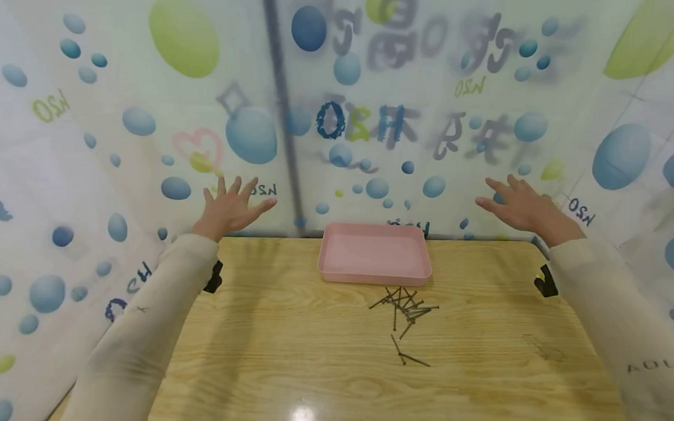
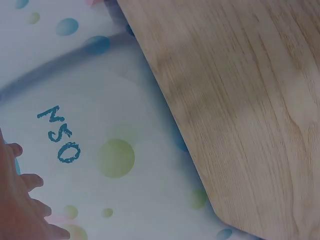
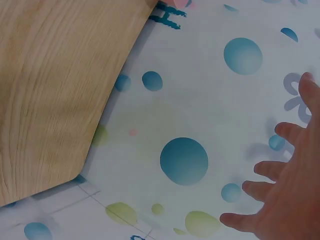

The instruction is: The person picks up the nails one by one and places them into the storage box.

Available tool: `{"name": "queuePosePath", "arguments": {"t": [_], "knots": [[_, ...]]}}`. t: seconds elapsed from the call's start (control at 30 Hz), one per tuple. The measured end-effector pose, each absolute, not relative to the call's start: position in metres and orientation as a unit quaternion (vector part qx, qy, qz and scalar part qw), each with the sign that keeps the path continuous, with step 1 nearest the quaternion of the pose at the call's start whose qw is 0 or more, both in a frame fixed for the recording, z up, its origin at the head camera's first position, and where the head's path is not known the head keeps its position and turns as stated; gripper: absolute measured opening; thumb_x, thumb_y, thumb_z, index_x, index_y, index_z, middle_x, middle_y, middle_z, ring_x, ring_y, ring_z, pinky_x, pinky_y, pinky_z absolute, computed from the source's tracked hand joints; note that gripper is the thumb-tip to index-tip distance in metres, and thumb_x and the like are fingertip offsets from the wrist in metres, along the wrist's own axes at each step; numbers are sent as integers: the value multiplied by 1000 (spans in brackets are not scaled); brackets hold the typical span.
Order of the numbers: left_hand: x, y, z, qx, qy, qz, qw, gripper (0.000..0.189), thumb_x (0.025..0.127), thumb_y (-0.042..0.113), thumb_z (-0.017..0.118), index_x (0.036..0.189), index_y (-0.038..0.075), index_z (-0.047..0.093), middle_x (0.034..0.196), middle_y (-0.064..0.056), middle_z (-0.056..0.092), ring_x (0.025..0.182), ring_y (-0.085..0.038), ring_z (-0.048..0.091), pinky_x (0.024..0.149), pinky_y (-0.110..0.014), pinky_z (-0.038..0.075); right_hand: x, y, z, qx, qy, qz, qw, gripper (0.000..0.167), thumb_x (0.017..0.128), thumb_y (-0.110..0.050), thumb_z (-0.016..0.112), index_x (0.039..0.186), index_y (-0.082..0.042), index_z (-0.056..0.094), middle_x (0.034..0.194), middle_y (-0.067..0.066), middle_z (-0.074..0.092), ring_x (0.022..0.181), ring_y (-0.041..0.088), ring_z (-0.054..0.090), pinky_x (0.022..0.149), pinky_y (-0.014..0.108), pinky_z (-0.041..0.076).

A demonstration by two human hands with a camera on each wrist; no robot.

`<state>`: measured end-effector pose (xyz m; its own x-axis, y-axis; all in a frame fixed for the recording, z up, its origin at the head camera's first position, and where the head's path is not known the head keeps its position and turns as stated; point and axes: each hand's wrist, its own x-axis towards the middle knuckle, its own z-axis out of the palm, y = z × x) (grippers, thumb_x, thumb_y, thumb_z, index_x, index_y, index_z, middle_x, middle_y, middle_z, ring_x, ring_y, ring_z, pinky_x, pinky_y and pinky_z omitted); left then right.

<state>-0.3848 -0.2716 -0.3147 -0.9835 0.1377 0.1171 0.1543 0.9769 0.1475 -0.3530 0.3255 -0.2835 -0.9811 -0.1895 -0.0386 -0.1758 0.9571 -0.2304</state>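
Note:
Both hands are stretched out over the far corners of the table, fingers spread and holding nothing. The left hand [image 1: 228, 210] is up at the far left; its fingertips also show at the edge of the left wrist view. At the far right is the right hand [image 1: 523, 206], seen with spread fingers in the right wrist view too. Between them, at the table's back edge, sits a pink rectangular tray [image 1: 373, 279] with nothing visible inside. In front of it lies a loose pile of dark nails [image 1: 406, 308], with a few separate nails [image 1: 400, 354] nearer. Neither hand touches these.
The wooden table [image 1: 283, 373] has a pale grain and cut-off far corners. A white curtain [image 1: 361, 193] with blue and green dots hangs right behind the table and along both sides. Black straps [image 1: 547, 282] show under the sleeves.

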Motion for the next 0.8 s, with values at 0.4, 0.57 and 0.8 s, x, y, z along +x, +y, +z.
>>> {"name": "queuePosePath", "arguments": {"t": [0.4, 0.57, 0.8], "knots": [[-382, -252, -349, -111, -984, -136, 20, 98, 97, 80, 35, 168, 18, 11, 171, -28, 11, 155, -58, 6, 118, -79, 14, -343, 307, -309, -129, 982, -136, 16, 84, 108, -62, 35, 166, -7, 11, 167, 38, 0, 150, 63, 9, 107, 89, 14], [-378, -237, -367, -123, -975, -187, 1, 93, 100, 71, 44, 168, 17, 11, 170, -27, 15, 155, -51, 18, 121, -72, 23, -336, 294, -326, -158, 977, -144, 10, 80, 109, -57, 37, 166, -6, 14, 167, 37, 3, 150, 62, 12, 111, 85, 18], [-370, -212, -401, -128, -948, -290, -15, 83, 104, 58, 49, 166, 11, 19, 166, -27, 30, 146, -49, 40, 117, -65, 38, -326, 270, -353, -196, 965, -174, -4, 74, 110, -46, 46, 164, -3, 22, 166, 38, 10, 149, 61, 18, 114, 79, 24]]}}
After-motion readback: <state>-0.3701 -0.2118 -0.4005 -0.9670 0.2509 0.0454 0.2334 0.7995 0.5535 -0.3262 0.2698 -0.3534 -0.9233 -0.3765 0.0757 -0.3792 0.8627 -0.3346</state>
